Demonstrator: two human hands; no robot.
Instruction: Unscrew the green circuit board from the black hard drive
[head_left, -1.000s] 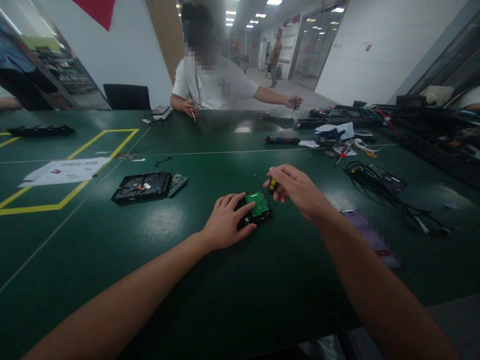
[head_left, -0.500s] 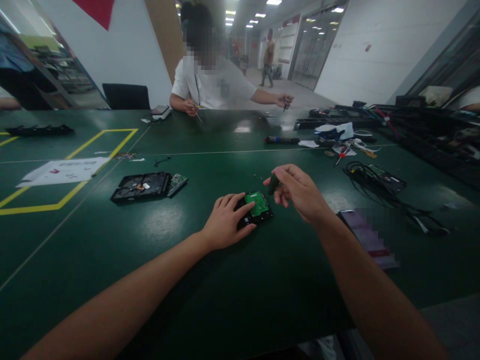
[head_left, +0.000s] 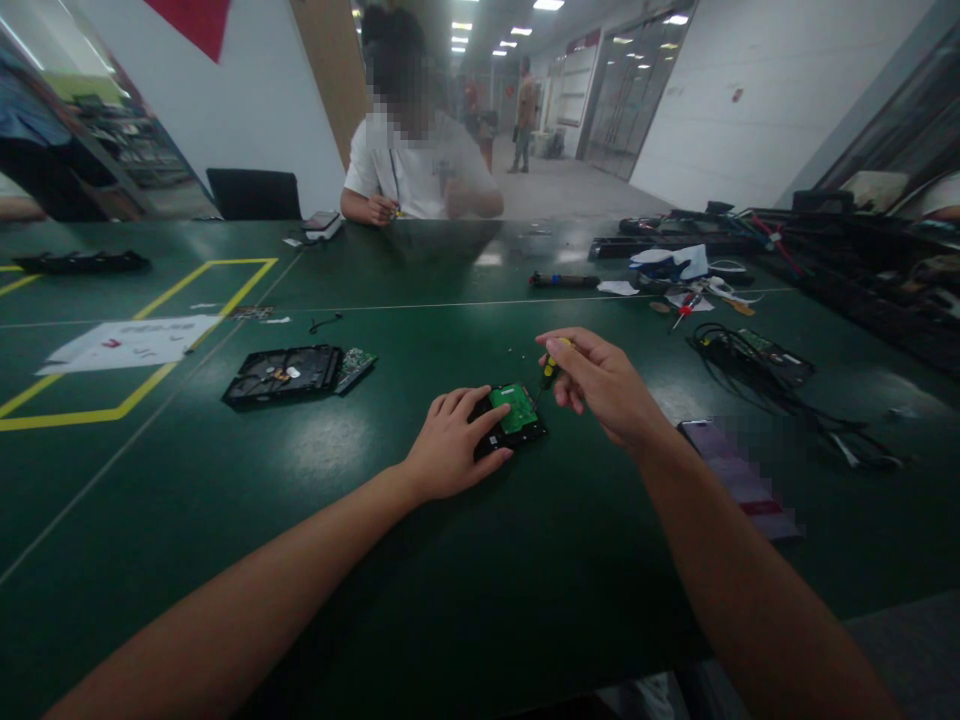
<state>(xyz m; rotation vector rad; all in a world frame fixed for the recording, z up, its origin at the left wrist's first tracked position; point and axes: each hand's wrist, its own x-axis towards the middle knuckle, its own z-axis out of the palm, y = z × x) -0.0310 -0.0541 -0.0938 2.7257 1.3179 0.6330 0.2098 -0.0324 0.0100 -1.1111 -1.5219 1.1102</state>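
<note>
A black hard drive with a green circuit board (head_left: 514, 410) lies flat on the table in front of me. My left hand (head_left: 456, 440) holds it down from the left, fingers spread over its edges and the index fingertip on the board. Between the thumb and fingers of my right hand (head_left: 592, 380) is a screwdriver (head_left: 552, 368) with a yellow and black handle. Its thin shaft slants down to the drive's right edge; whether the tip sits in a screw is too small to tell.
To the left lies another opened hard drive (head_left: 285, 374) beside a loose circuit board (head_left: 355, 370). A phone (head_left: 731, 475) rests near my right forearm, with black cables (head_left: 720, 350) beyond. A red screwdriver (head_left: 685, 310) lies farther back. Across the green table sits a person (head_left: 424, 165).
The screwdriver's handle has turned in my right fingers, showing more yellow now. My left hand and the drive stay put. The person opposite has drawn an outstretched arm back in.
</note>
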